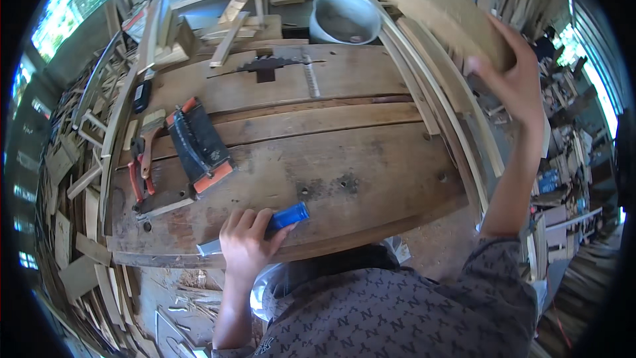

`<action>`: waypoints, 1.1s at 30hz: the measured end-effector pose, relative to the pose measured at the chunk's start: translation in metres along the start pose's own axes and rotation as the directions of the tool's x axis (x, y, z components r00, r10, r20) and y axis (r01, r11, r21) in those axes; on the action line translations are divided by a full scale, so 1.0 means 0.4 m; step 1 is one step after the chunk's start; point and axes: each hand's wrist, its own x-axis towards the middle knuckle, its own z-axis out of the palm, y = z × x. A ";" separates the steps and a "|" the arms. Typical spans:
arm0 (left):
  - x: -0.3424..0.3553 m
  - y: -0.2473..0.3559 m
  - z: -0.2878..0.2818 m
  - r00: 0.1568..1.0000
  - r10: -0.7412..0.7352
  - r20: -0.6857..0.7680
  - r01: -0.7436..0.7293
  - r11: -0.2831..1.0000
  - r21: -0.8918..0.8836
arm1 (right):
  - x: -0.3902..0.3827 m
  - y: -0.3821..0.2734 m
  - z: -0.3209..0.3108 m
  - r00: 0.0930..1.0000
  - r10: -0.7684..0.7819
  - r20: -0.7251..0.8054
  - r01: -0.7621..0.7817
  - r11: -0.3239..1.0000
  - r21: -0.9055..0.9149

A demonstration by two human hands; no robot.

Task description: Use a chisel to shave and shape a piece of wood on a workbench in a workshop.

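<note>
At the near edge of the bench, my left hand (pixel 248 235) is closed around a chisel (pixel 289 217) with a blue handle. Its flat metal blade sticks out to the left of my fist, and the handle end points to the right. My right hand (pixel 520 79) is raised at the upper right, gripping the near end of a thick, pale wooden piece (pixel 424 3). This piece is slightly blurred and runs up and left past the top of the picture. Both hands are well apart.
On the wooden bench (pixel 371 166) lie red-handled pliers (pixel 140 169), a brush (pixel 151 134), a black tool with orange ends (pixel 201 146) and a dark metal piece (pixel 268 65). Behind stands a metal pot (pixel 344 18). Long wooden strips (pixel 440 96) line the right side; scrap wood surrounds the bench.
</note>
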 end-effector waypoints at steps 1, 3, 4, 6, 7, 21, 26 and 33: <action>0.002 -0.003 -0.002 1.000 0.006 -0.010 -0.006 1.000 0.008 | 0.016 0.024 0.014 0.987 0.161 0.007 -0.161 0.982 0.101; 0.007 -0.005 0.006 1.000 0.000 -0.008 -0.001 1.000 -0.020 | 0.056 0.144 0.025 0.970 0.240 0.033 -0.236 0.967 -0.093; 0.012 -0.003 0.009 1.000 -0.010 -0.006 0.009 0.999 -0.044 | 0.069 0.221 0.030 0.953 0.299 0.049 -0.290 0.948 -0.134; 0.015 0.001 0.014 1.000 -0.006 -0.011 0.005 0.999 -0.044 | 0.088 0.361 0.072 0.894 0.437 0.101 -0.424 0.896 -0.131; 0.014 0.003 0.016 1.000 -0.015 -0.014 0.014 0.999 -0.042 | 0.090 0.417 0.103 0.847 0.513 0.141 -0.505 0.858 -0.092; 0.003 0.001 0.013 0.999 -0.043 -0.033 0.043 0.999 0.002 | -0.013 0.740 0.470 0.608 0.785 0.117 -0.651 0.578 -0.492; 0.006 0.001 0.011 0.998 -0.052 -0.023 0.052 0.999 0.003 | -0.018 0.724 0.507 0.562 0.809 0.169 -0.663 0.564 -0.493; 0.006 -0.003 0.015 0.998 -0.057 -0.022 0.057 0.998 -0.006 | -0.026 0.752 0.518 0.560 0.795 0.232 -0.657 0.597 -0.460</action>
